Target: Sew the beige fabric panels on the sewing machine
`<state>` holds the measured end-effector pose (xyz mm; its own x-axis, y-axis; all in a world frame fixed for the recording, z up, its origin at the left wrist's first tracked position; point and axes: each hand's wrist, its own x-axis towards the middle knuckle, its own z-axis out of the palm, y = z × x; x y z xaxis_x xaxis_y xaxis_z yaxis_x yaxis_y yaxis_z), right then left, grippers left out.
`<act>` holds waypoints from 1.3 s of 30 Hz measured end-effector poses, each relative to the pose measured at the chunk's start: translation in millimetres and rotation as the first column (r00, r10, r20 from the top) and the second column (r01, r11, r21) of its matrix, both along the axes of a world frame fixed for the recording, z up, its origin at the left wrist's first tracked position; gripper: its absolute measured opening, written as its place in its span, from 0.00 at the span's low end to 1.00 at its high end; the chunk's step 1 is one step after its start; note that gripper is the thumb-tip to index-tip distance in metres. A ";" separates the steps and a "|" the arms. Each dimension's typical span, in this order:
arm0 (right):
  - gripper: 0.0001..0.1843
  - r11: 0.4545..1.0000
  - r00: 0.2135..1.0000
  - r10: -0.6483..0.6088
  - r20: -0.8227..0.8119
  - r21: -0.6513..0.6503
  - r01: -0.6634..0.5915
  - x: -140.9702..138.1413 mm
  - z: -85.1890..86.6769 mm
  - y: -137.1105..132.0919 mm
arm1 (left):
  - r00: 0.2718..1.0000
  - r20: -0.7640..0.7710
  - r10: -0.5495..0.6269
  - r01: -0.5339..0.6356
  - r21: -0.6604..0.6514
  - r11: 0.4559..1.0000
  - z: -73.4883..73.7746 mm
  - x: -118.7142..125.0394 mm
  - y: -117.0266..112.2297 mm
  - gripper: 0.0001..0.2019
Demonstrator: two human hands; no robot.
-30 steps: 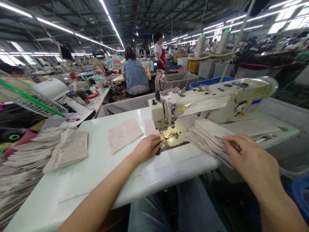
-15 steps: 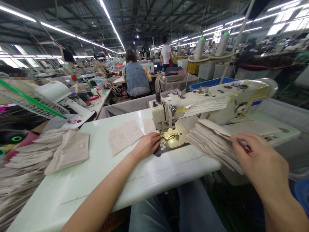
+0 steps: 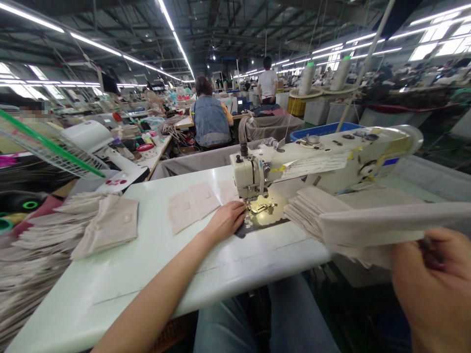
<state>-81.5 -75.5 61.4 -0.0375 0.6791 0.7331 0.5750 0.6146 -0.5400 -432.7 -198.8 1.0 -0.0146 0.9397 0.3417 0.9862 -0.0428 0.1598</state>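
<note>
My left hand [image 3: 231, 216] lies at the presser foot [image 3: 253, 202] of a white sewing machine [image 3: 312, 157]. Its fingers are together and curled down; what lies under the fingertips is hidden. Beige fabric pieces [image 3: 186, 206] lie flat on the table just left of that hand. At the right, my right hand [image 3: 434, 284] grips a beige fabric piece [image 3: 375, 224], lifted and blurred by motion. A small dark object [image 3: 431, 252] shows within the same hand, its kind unclear. Behind the raised piece sits a stack of folded beige pieces [image 3: 305, 211] on the machine bed.
Left on the white table [image 3: 154, 274] are heaped beige pieces [image 3: 106, 225]. A fan [image 3: 88, 137] stands beyond them. Thread cones [image 3: 306, 81] and a blue basket [image 3: 324, 131] are behind the machine. A person in a denim vest [image 3: 211, 117] sits ahead.
My right hand has moved right and toward me, pulling a fabric piece up off the stack. My left hand stays at the presser foot.
</note>
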 end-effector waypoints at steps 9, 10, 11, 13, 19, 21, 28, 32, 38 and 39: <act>0.13 0.762 0.833 0.550 0.054 -0.441 -0.475 -37.7 -33.4 -50.2 | 0.996 -0.013 0.088 -0.088 -0.001 0.996 -10.5 -3.1 -9.1 0.17; 0.13 0.756 0.829 0.557 0.055 -0.446 -0.479 -39.2 -39.9 -50.4 | 0.994 -0.010 0.107 -0.107 -0.007 0.994 -9.0 -4.6 -14.0 0.17; 0.13 0.756 0.829 0.556 0.057 -0.449 -0.476 -40.5 -45.2 -50.0 | 0.992 -0.002 0.124 -0.124 -0.008 0.992 -7.2 -5.3 -19.6 0.17; 0.13 0.760 0.838 0.543 0.057 -0.458 -0.462 -42.5 -52.0 -49.5 | 0.989 0.047 0.140 -0.141 0.009 0.990 -3.6 -2.2 -31.6 0.16; 0.13 0.780 0.856 0.513 -0.065 -0.381 -0.497 -51.0 -54.1 -65.8 | 0.589 0.781 0.206 -0.252 -0.064 0.966 8.0 66.7 -49.7 0.18; 0.13 0.760 0.835 0.538 -0.118 -0.360 -0.541 -54.6 -53.6 -75.3 | 0.106 0.974 0.202 -0.114 -0.190 0.975 12.8 96.1 -48.9 0.23; 0.12 0.658 0.764 0.604 -0.227 -0.399 -0.639 -57.4 -44.7 -67.5 | -0.089 0.986 0.144 -0.132 -0.155 0.979 31.2 114.2 -49.6 0.24; 0.17 0.654 0.756 0.631 -0.175 -0.404 -0.640 -61.6 -27.9 -46.7 | 0.412 0.890 0.194 0.152 -0.277 0.949 46.4 108.2 -57.8 0.17; 0.12 0.441 0.632 0.747 -0.205 -0.558 -0.703 -81.0 -16.1 -42.6 | 0.622 0.765 0.168 0.200 -0.362 0.910 50.6 109.1 -58.4 0.16; 0.13 0.441 0.656 0.721 -0.222 -0.583 -0.683 -82.9 -17.2 -41.9 | 0.623 0.760 0.186 0.179 -0.370 0.912 48.7 105.2 -58.3 0.16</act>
<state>-164.4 -117.4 44.2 -0.7246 0.6638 0.1854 0.1317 0.3974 -0.9082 -327.5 -257.1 49.8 -0.1008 0.9792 -0.1763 0.4847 0.2031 0.8508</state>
